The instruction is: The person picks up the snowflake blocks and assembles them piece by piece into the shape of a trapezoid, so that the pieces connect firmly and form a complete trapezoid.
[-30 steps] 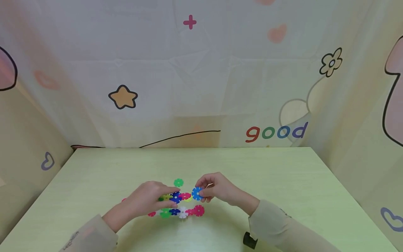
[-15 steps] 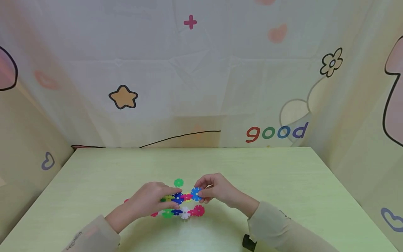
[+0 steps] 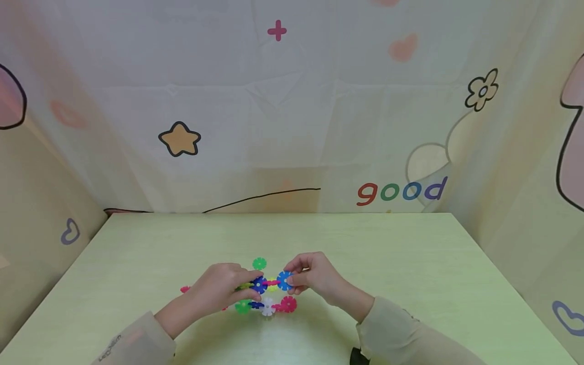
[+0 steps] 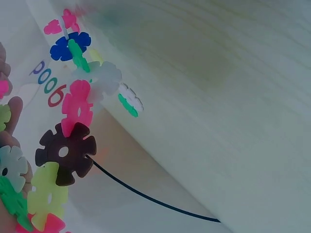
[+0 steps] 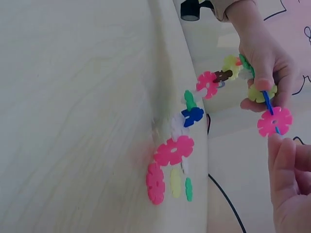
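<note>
My left hand (image 3: pixel 228 284) pinches a dark blue snowflake disc (image 3: pixel 258 285) between thumb and fingers. It belongs to a chain of slotted, flower-shaped plastic discs. A pink disc (image 5: pixel 275 121) sticks out from the dark blue one toward the right. My right hand (image 3: pixel 316 276) pinches a lighter blue snowflake disc (image 3: pixel 285 281), whose edge meets the pink disc's rim; how deep the slots engage is hidden by fingertips. The rest of the chain hangs nearer me, with a brown disc (image 4: pixel 65 151), a white disc (image 3: pixel 268 307) and a pink end disc (image 3: pixel 288 304).
A loose green disc (image 3: pixel 259 263) lies on the table (image 3: pixel 374 243) beyond the hands, and a yellow disc (image 3: pixel 272 287) shows behind the pink one. A printed curtain (image 3: pixel 292 126) closes off the back and sides. A black object (image 3: pixel 359 357) hangs below the right sleeve.
The left hand has shifted slightly right with the chain, closing the gap between the pink disc and the lighter blue disc. The pink disc now appears more edge-on in the head view.
</note>
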Action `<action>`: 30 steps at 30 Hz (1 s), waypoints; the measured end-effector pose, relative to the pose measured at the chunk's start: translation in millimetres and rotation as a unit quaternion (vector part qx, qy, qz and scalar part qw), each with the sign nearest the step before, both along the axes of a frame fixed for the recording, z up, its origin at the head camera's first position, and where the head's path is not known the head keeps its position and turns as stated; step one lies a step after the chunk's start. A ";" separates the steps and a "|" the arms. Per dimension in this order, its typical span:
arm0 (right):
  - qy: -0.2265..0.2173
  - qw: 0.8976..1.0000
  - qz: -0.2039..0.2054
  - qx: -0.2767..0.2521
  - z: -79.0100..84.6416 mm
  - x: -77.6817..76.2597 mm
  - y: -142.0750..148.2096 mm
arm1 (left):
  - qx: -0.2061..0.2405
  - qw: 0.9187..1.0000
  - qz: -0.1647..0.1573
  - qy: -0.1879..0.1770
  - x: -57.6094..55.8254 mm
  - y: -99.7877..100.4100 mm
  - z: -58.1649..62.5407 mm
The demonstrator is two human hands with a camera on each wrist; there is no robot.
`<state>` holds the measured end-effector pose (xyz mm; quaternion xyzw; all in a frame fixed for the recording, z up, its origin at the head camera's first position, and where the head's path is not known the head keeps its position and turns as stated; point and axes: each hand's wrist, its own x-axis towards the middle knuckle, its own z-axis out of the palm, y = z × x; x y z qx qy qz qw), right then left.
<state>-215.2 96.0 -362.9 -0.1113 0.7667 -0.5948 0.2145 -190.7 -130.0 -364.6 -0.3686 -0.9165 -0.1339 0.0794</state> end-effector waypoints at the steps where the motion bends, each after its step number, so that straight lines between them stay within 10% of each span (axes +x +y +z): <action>1: -0.001 1.000 -0.006 0.000 0.6 0.9 -1.0 | 0.002 1.000 -0.001 0.003 0.1 -0.2 -0.1; 23: -0.030 0.999 -0.026 -0.016 0.8 3.4 -5.0 | -0.020 1.000 0.018 0.006 -1.0 1.3 -1.9; 30: -0.049 0.998 -0.022 -0.034 -1.8 3.9 -3.4 | -0.015 0.992 0.002 0.124 -0.8 6.3 -16.5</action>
